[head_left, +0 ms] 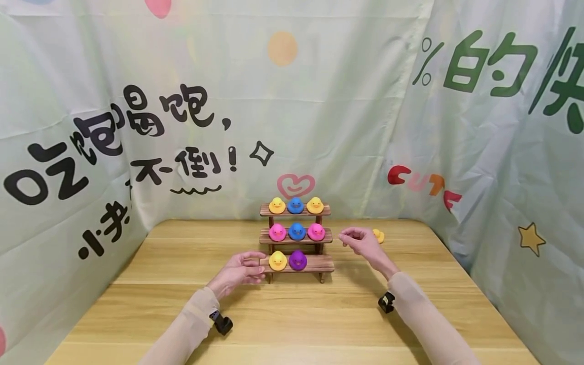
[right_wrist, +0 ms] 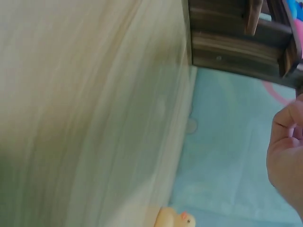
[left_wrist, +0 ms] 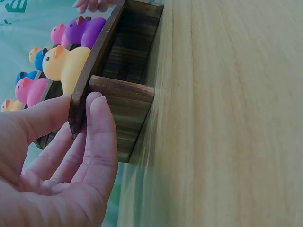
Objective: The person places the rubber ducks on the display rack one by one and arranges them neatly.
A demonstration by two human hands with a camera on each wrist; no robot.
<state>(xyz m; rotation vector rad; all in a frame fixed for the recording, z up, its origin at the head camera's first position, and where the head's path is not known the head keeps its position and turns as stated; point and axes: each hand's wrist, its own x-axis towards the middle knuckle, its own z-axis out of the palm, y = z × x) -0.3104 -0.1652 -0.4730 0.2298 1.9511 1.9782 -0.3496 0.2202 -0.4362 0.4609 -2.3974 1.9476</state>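
A three-tier wooden stand (head_left: 315, 263) holds small rubber ducks. A blue duck (head_left: 295, 205) sits between two yellow ones on top, and another blue duck (head_left: 297, 231) between two pink ones in the middle. On the bottom board's left and centre are a yellow duck (head_left: 278, 260) and a purple duck (head_left: 298, 260). My left hand (head_left: 239, 272) pinches that board's left end, thumb above and fingers below in the left wrist view. Right of the middle tier, my right hand (head_left: 363, 244) hovers with loosely bent fingers, nothing visible in them. The right wrist view shows it only partly.
Another yellow duck (head_left: 378, 235) lies on the wooden table (head_left: 292, 314), behind my right hand and partly hidden by it. A printed curtain (head_left: 337, 126) hangs at the back and both sides of the table.
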